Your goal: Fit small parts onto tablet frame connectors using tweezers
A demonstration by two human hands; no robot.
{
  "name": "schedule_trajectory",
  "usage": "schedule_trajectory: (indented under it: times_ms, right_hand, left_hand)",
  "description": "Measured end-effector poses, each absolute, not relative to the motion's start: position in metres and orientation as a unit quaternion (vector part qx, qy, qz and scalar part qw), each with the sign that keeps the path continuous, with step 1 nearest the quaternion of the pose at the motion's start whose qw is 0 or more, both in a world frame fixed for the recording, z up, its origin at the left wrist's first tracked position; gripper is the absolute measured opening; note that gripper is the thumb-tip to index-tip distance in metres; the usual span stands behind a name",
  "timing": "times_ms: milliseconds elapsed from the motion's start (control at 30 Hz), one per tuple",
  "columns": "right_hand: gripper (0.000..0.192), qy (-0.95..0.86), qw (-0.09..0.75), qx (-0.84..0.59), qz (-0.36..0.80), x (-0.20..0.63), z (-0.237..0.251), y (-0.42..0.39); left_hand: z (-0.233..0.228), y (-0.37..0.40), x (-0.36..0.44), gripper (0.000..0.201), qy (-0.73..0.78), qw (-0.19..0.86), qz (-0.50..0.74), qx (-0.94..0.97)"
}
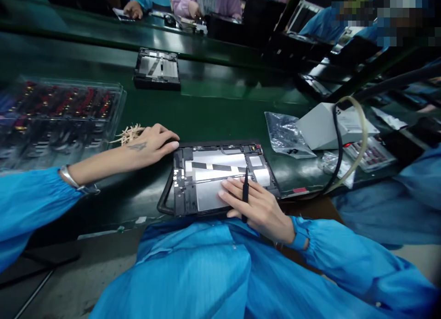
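An opened tablet-like device point(210, 193) with a black frame and silver battery plates lies in front of me on the green bench. A black handle-like loop point(166, 193) sticks out at its left side. My left hand point(153, 147) is at its far left corner, thumb and fingers closed at the edge. My right hand point(262, 206) rests on the lower right of the silver plate with fingers stretched forward. Black tweezers point(245, 193) are held between its fingers, pointing away from me.
A similar device point(156, 71) lies farther back. At the left stands a clear plastic tray point(120, 98) of small parts; tan strips point(129, 134) lie beside it. To the right are a plastic bag point(289, 133), a white box point(322, 126) and looped cables point(364, 131). Co-workers sit opposite.
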State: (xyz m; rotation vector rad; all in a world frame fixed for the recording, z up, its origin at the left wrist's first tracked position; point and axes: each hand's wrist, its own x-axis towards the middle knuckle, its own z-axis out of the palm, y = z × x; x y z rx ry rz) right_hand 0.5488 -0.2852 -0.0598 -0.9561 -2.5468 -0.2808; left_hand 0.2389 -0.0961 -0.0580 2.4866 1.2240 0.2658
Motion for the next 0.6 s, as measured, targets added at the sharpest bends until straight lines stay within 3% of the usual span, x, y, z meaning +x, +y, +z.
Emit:
schedule_trajectory:
  times_ms: [133, 300, 400, 600]
  right_hand:
    - [0.04, -0.902, 0.215, -0.359, -0.103, 0.549, -0.068, -0.281]
    - [0.039, -0.895, 0.247, -0.352, -0.119, 0.549, -0.074, -0.276]
    - [0.045, -0.893, 0.264, -0.348, -0.106, 0.549, -0.074, -0.267]
    - [0.045, -0.862, 0.331, -0.369, -0.103, 0.559, -0.06, -0.21]
  left_hand:
    - [-0.059, -0.115, 0.252, 0.068, 0.472, 0.24, 0.107, 0.842]
    - [-0.036, -0.136, 0.264, 0.063, 0.504, 0.49, 0.164, 0.693]
    - [-0.022, -0.146, 0.274, 0.059, 0.506, 0.582, 0.253, 0.583]
    - [-0.009, -0.091, 0.303, 0.045, 0.432, 0.593, 0.452, 0.508]
